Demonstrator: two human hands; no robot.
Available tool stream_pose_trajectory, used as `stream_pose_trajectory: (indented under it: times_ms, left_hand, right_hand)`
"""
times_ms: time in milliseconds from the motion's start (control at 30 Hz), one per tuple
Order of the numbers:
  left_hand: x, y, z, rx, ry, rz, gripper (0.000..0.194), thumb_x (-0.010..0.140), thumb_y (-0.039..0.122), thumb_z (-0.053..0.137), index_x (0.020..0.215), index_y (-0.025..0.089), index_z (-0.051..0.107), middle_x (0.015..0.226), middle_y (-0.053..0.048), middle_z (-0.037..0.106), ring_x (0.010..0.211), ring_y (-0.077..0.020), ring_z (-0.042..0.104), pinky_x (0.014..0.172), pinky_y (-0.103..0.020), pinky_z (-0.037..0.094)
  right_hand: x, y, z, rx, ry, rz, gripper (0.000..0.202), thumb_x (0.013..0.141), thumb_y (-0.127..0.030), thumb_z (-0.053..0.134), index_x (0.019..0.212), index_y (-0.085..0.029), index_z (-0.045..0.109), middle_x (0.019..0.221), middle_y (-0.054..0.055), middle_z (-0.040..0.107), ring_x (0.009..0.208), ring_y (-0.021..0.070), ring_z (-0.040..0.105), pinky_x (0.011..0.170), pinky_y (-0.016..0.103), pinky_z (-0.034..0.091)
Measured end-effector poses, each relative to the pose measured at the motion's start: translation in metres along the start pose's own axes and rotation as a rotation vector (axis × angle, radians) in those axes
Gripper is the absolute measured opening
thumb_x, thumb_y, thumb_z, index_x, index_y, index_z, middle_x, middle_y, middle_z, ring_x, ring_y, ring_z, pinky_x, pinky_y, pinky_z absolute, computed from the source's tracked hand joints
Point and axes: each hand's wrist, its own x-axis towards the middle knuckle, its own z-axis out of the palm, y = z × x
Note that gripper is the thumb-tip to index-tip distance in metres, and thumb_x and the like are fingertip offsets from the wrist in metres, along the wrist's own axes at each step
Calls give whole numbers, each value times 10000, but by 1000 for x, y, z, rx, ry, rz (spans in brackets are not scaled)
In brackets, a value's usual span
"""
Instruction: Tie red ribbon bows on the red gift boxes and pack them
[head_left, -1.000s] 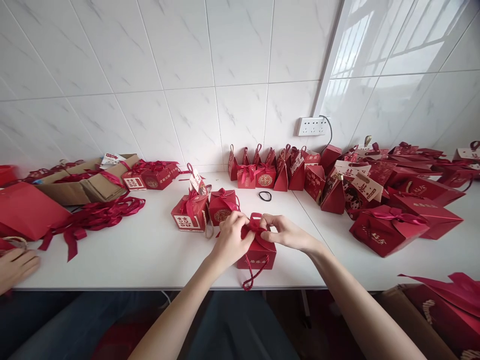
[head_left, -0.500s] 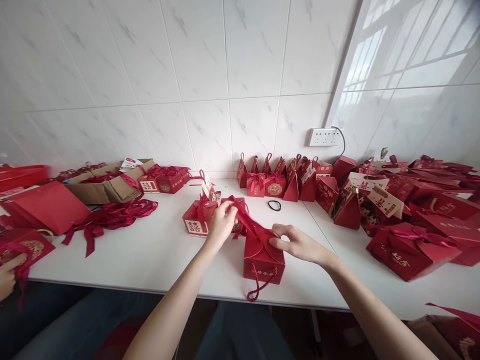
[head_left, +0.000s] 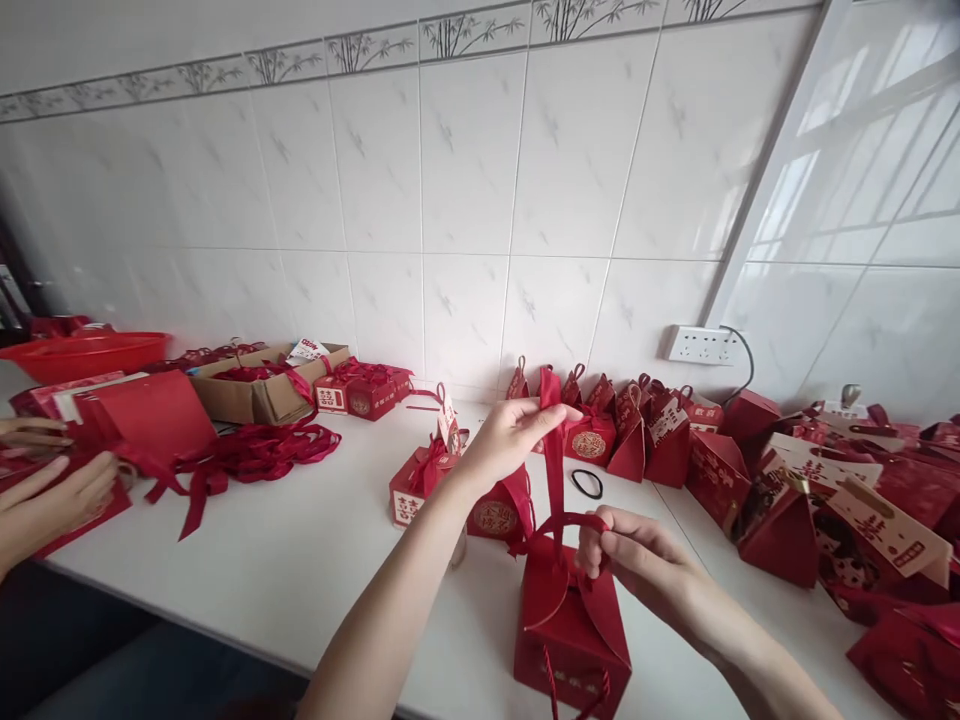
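Note:
A red gift box (head_left: pixel 574 640) with curved top flaps and a twisted cord handle stands at the table's front. Red ribbon (head_left: pixel 553 470) rises from its top. My left hand (head_left: pixel 517 432) pinches this ribbon and holds it upright above the box. My right hand (head_left: pixel 637 555) is closed on another stretch of the ribbon, at the box's upper right. Just behind, partly covered by my left forearm, sit a red box with a gold round emblem (head_left: pixel 491 517) and a box with a white patterned panel (head_left: pixel 409 508).
Finished-looking red boxes (head_left: pixel 712 460) crowd the right side. A black hair tie (head_left: pixel 586 484) lies behind my right hand. Leftward are loose ribbons (head_left: pixel 262 452), a cardboard box (head_left: pixel 259 398), a red basin (head_left: pixel 90 355) and another person's hands (head_left: pixel 56 500). A power strip (head_left: pixel 703 345) is on the wall.
My left hand has lifted the ribbon upward, which now stands vertical. My right hand has drawn a ribbon strand to the right. The view has tilted up and shifted left.

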Motion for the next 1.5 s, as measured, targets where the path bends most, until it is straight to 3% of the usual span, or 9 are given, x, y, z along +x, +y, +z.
stream_pose_trajectory:
  times_ms: [133, 300, 433, 700, 933, 1233, 1500]
  left_hand:
    - [6, 13, -5, 67, -207, 90, 290, 853, 419, 560, 938, 206, 737, 931, -52, 715, 921, -171, 629, 843, -282, 456]
    - [6, 16, -11, -135, -203, 133, 214, 825, 381, 623, 883, 205, 728, 791, -27, 699, 747, -141, 638, 733, -268, 486]
    - [11, 5, -8, -333, -180, 106, 183, 760, 345, 710, 831, 181, 670, 692, 15, 632, 620, -93, 582, 638, -225, 468]
    - [12, 2, 5, -505, -33, 96, 217, 772, 364, 696, 711, 170, 618, 637, 22, 544, 594, -79, 508, 575, -189, 439]
    - [11, 8, 6, -569, 29, 18, 283, 822, 377, 634, 640, 170, 568, 532, 35, 494, 507, -74, 470, 499, -186, 417]
    - [5, 10, 13, -689, -8, -35, 279, 839, 377, 614, 654, 168, 609, 581, 28, 513, 482, -49, 463, 487, -172, 432]
    - [2, 15, 17, -776, -8, -83, 244, 780, 367, 685, 668, 163, 611, 621, 36, 522, 464, -26, 444, 446, -150, 398]
  right_hand:
    - [14, -20, -8, 124, -43, -57, 260, 903, -383, 551, 786, -156, 602, 775, 22, 579, 698, 121, 551, 701, 270, 427]
    - [33, -53, -13, 47, -110, -169, 190, 906, -310, 562, 802, -158, 607, 731, 8, 585, 645, 116, 587, 643, 265, 467]
    - [46, -66, -11, -114, -34, -256, 202, 885, -300, 594, 750, -150, 613, 686, 5, 580, 639, 105, 559, 628, 240, 446]
    - [58, -63, -15, -85, 108, -321, 199, 821, -341, 667, 714, -175, 648, 635, -10, 566, 608, 104, 506, 592, 234, 428]
    - [53, -66, -16, -65, 117, -347, 111, 821, -299, 669, 803, -216, 739, 698, 20, 660, 655, 133, 575, 642, 256, 501]
    - [58, -62, -10, 58, 135, -393, 143, 849, -309, 639, 814, -197, 720, 710, 22, 673, 679, 141, 613, 690, 283, 511]
    - [60, -54, -10, 110, 262, -409, 173, 791, -343, 701, 738, -183, 664, 720, 14, 642, 696, 142, 595, 652, 274, 479]
